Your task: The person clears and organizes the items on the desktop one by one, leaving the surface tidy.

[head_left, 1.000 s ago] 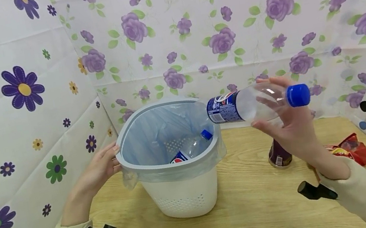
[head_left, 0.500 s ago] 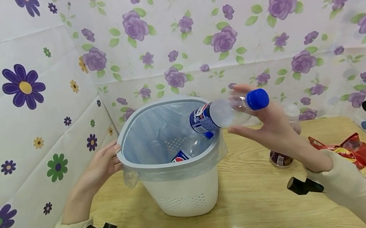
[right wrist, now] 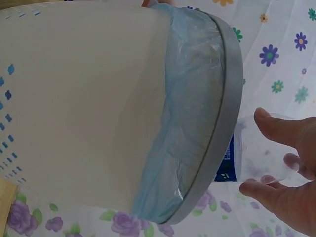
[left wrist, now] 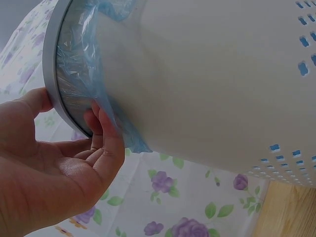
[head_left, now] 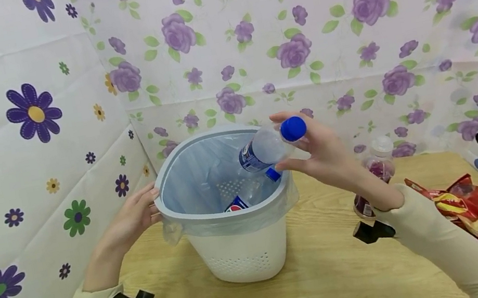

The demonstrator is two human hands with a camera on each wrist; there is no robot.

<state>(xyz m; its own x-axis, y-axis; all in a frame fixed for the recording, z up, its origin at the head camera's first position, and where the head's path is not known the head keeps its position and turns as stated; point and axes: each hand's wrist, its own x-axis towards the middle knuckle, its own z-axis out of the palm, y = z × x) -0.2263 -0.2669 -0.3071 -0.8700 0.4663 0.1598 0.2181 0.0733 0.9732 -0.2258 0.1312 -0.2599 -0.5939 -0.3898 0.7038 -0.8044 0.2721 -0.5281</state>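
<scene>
A white plastic bin [head_left: 242,254] with a grey rim [head_left: 174,217] and a pale blue liner stands on the wooden table. My left hand [head_left: 138,213] holds its rim on the left side, thumb on top and fingers against the liner [left wrist: 98,123]. My right hand [head_left: 315,149] grips a clear empty cola bottle [head_left: 263,149] with a blue cap near its neck, tilted base-down over the bin's right rim. The bottle's label end [right wrist: 228,163] shows past the rim in the right wrist view. Another cola bottle [head_left: 247,197] lies inside the bin.
A dark purple drink bottle [head_left: 370,182] with a white cap stands on the table [head_left: 335,270] right of the bin, behind my right forearm. A crumpled red snack bag [head_left: 462,206] lies at the far right. Flowered cloth walls enclose the table on three sides.
My right hand has carried the cola bottle leftward from beside the bin to above its right rim, tipping the base down into the opening. The left hand has stayed on the rim.
</scene>
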